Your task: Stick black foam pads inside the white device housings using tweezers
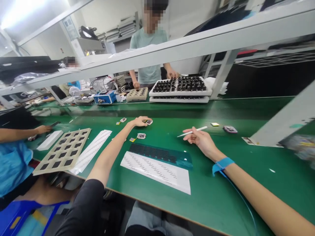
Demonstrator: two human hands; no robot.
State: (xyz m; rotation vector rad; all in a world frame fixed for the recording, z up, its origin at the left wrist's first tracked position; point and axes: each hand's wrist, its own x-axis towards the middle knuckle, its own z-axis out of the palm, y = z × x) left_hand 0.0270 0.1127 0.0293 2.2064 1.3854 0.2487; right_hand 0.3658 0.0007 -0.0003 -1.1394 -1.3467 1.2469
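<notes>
Green covers the whole tabletop, and the person's two bare arms reach out over it. The left hand is stretched far forward, and its grip closes around a small square part that lies on the green surface; the fingers touch it, but I cannot tell whether it is already lifted. The right hand rests nearer, with a blue wrist strap behind it, and its grip holds a thin white stick that points to the left, well apart from the part. A second small part lies just beside a yellow tab, and two more parts lie further to the left. In front of the person there is a dark perforated sheet and, touching it, a white sheet with rows of fine marks. As I judge it, the work is at an early stage: several loose parts are waiting on the tabletop, only one is in hand, and the stick does not touch anything yet. At the far left a beige tray has dark empty pockets, and a co-worker's hand holds something dark near it. Across the tabletop another person stands at a white tray of dark pieces.
</notes>
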